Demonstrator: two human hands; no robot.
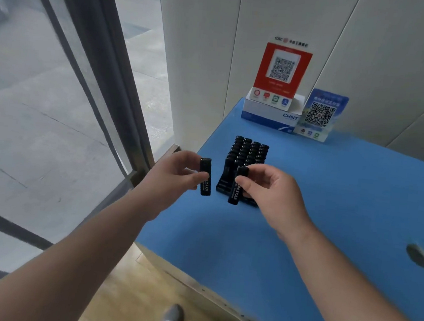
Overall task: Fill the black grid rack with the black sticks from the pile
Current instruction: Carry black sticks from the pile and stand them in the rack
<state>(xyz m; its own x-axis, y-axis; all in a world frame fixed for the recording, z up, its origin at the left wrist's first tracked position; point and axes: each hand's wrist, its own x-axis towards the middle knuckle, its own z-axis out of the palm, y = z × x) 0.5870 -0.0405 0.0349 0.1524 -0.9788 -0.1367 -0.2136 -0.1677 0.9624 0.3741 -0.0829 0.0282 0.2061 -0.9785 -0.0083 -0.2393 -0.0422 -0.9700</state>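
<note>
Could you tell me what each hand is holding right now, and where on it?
Each holds one black stick upright: the left hand pinches its stick around mid-length; the right hand pinches its stick around the middle.

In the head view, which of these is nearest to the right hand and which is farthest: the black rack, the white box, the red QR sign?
From the right hand:
1. Black rack, just beyond and under the fingers, nearest.
2. White box, at the back of the blue table near the wall.
3. Red QR sign, standing on top of that box, farthest.
</note>
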